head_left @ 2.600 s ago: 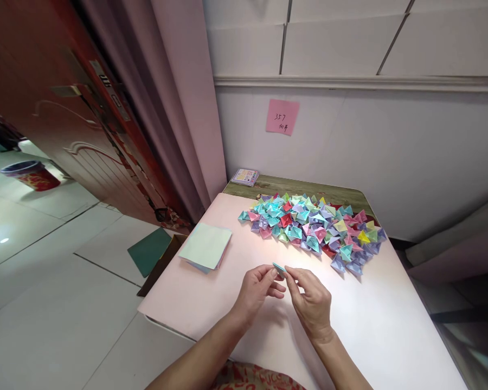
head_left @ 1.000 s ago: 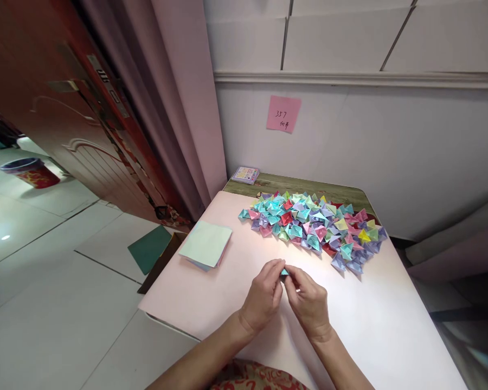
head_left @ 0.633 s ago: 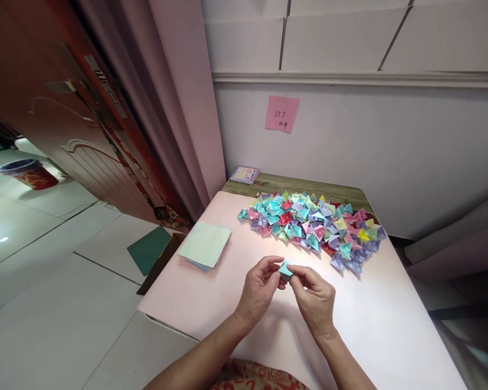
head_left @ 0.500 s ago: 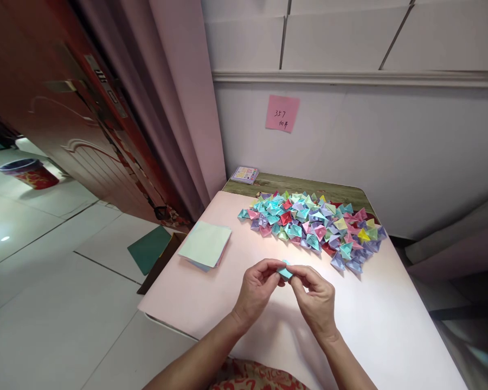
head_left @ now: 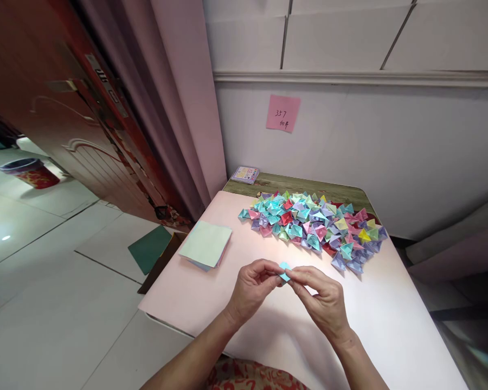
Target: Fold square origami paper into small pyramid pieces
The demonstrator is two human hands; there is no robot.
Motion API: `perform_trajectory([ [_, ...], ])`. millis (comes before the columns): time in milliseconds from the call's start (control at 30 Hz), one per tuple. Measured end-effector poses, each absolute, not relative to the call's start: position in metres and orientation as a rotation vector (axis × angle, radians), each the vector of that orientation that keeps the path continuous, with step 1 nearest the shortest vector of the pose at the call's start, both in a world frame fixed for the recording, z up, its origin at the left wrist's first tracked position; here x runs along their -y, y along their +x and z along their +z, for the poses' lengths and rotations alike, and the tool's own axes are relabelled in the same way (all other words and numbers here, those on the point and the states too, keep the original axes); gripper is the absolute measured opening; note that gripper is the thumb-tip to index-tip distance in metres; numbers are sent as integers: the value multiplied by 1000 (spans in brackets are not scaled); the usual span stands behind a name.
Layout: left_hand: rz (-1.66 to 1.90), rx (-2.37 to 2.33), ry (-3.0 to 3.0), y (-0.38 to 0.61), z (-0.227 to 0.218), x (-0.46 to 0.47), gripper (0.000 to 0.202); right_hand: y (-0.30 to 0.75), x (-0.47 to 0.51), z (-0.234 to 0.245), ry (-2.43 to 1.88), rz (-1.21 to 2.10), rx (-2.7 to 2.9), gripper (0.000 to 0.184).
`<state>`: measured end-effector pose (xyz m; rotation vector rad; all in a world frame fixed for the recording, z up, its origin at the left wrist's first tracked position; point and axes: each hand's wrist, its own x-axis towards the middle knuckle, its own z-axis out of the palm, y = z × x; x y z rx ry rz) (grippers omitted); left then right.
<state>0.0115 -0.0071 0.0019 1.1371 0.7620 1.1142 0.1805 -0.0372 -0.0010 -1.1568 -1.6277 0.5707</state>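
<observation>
A small folded piece of light-blue paper [head_left: 284, 272] is held above the pink tabletop, pinched from both sides. My left hand [head_left: 255, 284] grips its left edge between thumb and fingertips. On the other side, my right hand [head_left: 322, 300] closes thumb and forefinger on the right edge. The fingers cover part of the paper, so its full shape is hidden. Behind the hands spreads a heap of folded paper boats [head_left: 309, 222] in blue, pink, red, purple, green and yellow. To the left lies a stack of square paper sheets [head_left: 206, 242], pale green on top.
The table [head_left: 179, 298] has a wood-patterned strip at the back, where a stack of printed cards [head_left: 245, 174] lies. A pink note [head_left: 283, 114] sticks to the wall. Left of the table are a dark box [head_left: 161, 262], a door [head_left: 65, 108] and a bin [head_left: 30, 173].
The paper has turned slightly between my fingers. My left hand has shifted a little left, and my right hand has moved slightly right and down, its fingers straighter.
</observation>
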Motion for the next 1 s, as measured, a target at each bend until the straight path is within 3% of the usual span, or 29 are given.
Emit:
perform_trajectory([
  [133, 1112, -761, 1115, 12, 5, 7, 13, 179, 40, 1, -1151, 494, 1621, 28],
  [233, 1106, -764, 1092, 13, 4, 8, 14, 180, 41, 3, -1139, 512, 1639, 21],
  [500, 1084, -780, 1283, 9, 3, 8, 11, 183, 42, 12, -1196, 787, 1616, 10],
  [667, 1110, -828, 1235, 13, 8, 12, 14, 175, 44, 9, -1241, 911, 1406, 13],
  [1000, 1096, -845, 1344, 10, 14, 11, 11, 172, 43, 5, -1188, 743, 1480, 9],
])
